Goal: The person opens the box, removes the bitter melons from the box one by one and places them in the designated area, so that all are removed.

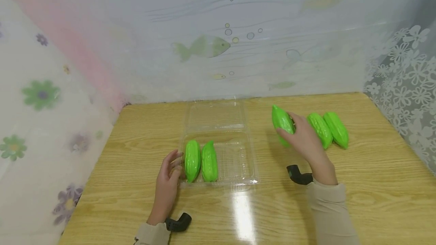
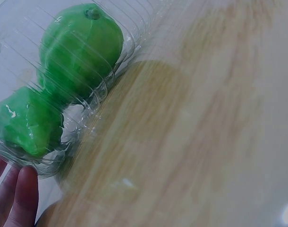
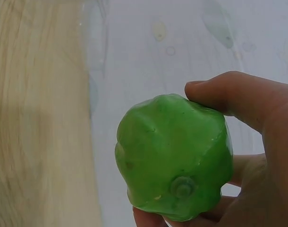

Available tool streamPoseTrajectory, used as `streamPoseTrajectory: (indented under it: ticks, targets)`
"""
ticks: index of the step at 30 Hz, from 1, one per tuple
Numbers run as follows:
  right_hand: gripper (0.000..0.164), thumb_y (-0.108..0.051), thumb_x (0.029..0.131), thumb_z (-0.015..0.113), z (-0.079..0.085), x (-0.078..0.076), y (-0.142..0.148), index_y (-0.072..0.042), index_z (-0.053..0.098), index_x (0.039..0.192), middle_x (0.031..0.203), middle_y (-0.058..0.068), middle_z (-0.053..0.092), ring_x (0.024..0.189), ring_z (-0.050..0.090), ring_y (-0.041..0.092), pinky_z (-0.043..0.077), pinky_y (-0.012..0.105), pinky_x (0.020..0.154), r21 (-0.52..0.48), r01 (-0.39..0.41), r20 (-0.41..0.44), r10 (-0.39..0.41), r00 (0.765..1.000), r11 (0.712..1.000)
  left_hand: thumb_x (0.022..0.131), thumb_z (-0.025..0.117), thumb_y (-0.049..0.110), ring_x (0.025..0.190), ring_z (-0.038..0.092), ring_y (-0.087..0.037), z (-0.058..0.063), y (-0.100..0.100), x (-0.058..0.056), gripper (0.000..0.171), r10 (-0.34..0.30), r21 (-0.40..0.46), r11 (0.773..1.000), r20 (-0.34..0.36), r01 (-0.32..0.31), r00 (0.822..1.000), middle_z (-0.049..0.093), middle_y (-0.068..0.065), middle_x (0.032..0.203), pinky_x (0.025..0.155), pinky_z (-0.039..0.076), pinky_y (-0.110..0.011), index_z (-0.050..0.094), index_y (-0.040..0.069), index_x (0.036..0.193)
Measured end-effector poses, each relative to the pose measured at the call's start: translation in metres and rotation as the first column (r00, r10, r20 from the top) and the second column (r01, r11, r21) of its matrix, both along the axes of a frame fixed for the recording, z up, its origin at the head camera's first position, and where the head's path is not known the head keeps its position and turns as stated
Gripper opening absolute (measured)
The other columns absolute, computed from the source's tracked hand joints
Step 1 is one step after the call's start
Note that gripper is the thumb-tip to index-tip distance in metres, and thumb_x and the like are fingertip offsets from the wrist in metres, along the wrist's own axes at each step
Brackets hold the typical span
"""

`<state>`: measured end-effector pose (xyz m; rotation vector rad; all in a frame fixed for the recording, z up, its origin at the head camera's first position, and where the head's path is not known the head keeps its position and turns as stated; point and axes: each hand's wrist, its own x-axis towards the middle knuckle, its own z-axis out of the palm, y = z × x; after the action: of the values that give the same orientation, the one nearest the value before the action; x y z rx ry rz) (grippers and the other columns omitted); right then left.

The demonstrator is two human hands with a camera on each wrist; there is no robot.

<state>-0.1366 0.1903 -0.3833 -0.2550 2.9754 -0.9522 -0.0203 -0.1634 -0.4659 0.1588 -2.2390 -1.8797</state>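
My right hand (image 1: 304,139) grips a bright green, ridged, pod-shaped fruit (image 1: 282,120) with a pointed tip, thumb on one side and fingers on the other. In the right wrist view the blunt stem end of that fruit (image 3: 174,156) faces the camera. A clear plastic clamshell box (image 1: 235,162) lies with its lid folded back. Two more such fruits, a left one (image 1: 192,161) and a right one (image 1: 209,162), lie side by side in its left half. My left hand (image 1: 167,171) rests at the box's left edge, its fingers loosely bent, fingertips (image 2: 27,189) right by the box corner.
Two further green fruits, one nearer (image 1: 320,131) and one farther right (image 1: 336,129), lie on the wooden table (image 1: 374,184) beyond my right hand. Black wrist mounts sit at the left wrist (image 1: 178,223) and right wrist (image 1: 299,175). A patterned wall covering (image 1: 153,59) borders the table.
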Motion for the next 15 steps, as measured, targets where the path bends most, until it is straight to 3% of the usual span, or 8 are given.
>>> streamPoseTrajectory:
  ticks: [9,15]
  targets:
    - [0.075,-0.048,0.087,0.049,-0.004,-0.003,0.013,-0.002,0.022,0.140,0.136,0.026,0.030,0.121,0.030,0.043,0.029,0.058,0.091,0.008,0.024,0.013,-0.024,1.000,1.000,0.092,0.041,0.003,0.115,0.044,-0.022,0.001,0.001,0.000,0.043,0.001,-0.012,1.000,0.007,-0.001,1.000,0.045,-0.007,0.127,0.081,0.044,-0.029,0.036,0.013,0.134]
    - [0.076,-0.048,0.087,0.048,-0.008,-0.006,0.020,-0.001,0.022,0.140,0.135,0.028,0.031,0.120,0.030,0.045,0.028,0.058,0.091,0.006,0.036,0.021,-0.036,0.999,0.999,0.092,0.040,0.003,0.114,0.045,-0.022,0.001,0.001,0.001,0.044,0.002,-0.007,1.000,0.011,-0.002,1.000,0.045,-0.006,0.128,0.079,0.045,-0.035,0.036,0.013,0.134]
